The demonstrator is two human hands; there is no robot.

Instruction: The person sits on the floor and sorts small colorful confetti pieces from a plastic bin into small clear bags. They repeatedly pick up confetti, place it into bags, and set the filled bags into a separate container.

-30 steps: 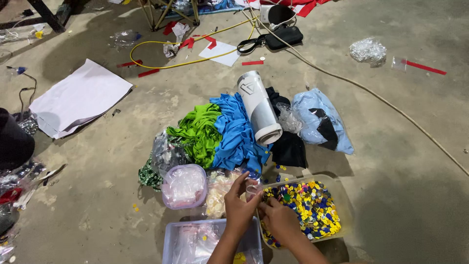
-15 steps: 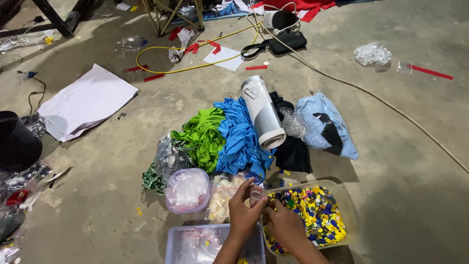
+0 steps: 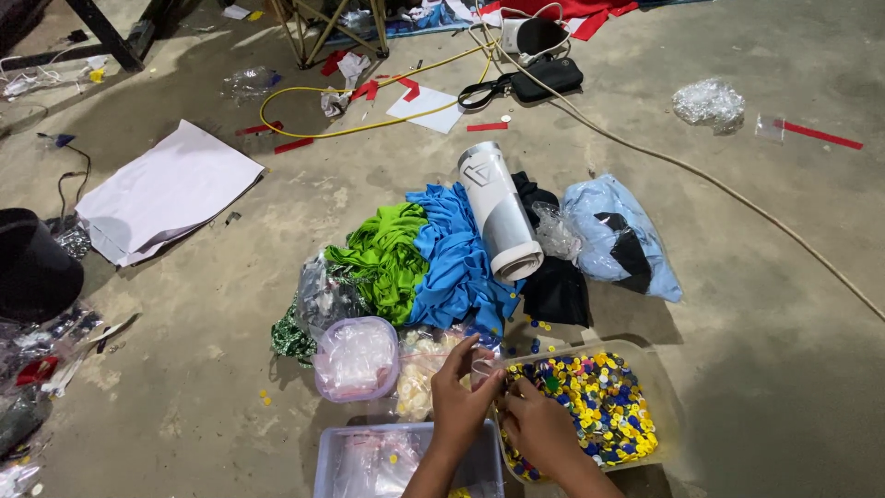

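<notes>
Pinching a small clear plastic bag (image 3: 484, 372) between both sets of fingers, the person works low at the bottom of the frame, right over the near rim of the tray of buttons (image 3: 666, 406). The left hand (image 3: 458, 406) has thumb and forefinger closed on the bag's upper edge, the other fingers loosely curled. The right hand (image 3: 537, 424) meets it from the other side, fingertips bunched tight at the same spot; whether it also pinches a small piece I cannot tell, too small to see.

To do this well, I judge the grip wants to stay light and right at the mouth of the bag, one hand spreading the film and the other working at the opening, all kept above the tray so anything dropped falls back among the rest.

The bag itself is thin, see-through and crumpled, almost lost against the fingers. The tray is a pale shallow tub heaped with tiny round pieces, mostly yellow, with blue, white and a few green ones mixed in. A few strays lie on the concrete floor (image 3: 756, 304) just beyond it.

Just beside the left hand sits a clear storage box (image 3: 332, 461) with more plastic bags in it, and above that a round tub (image 3: 356, 358) stuffed with clear film. Further up lie a green cloth (image 3: 387, 254), a blue cloth (image 3: 456, 263) and a rolled white sheet (image 3: 498, 210) resting across them.
</notes>
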